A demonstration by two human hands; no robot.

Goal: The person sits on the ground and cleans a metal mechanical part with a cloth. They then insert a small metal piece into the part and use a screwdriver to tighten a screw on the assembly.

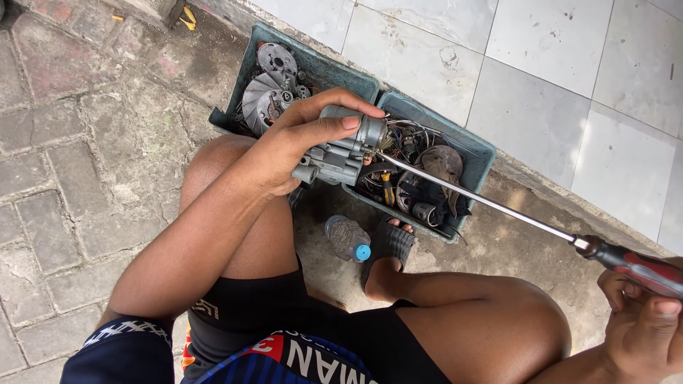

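Knees and dark shorts fill the bottom of the head view, where the person sits low over a paved floor [78, 185]. At about three o'clock the right hand [644, 323] has its grip closed around the red and black handle of a long screwdriver [498, 208], whose thin shaft runs up toward ten o'clock. Its tip meets the end of a grey metal motor part [348, 146], held near the centre of the frame. The left hand [299, 139] grips that part from above, fingers wrapped over its top. Behind it, toward twelve o'clock, two teal bins [455, 135] sit side by side, holding metal fan discs, wires and small parts. A plastic bottle [347, 238] with a blue cap lies on the floor beside a sandalled foot [390, 245].
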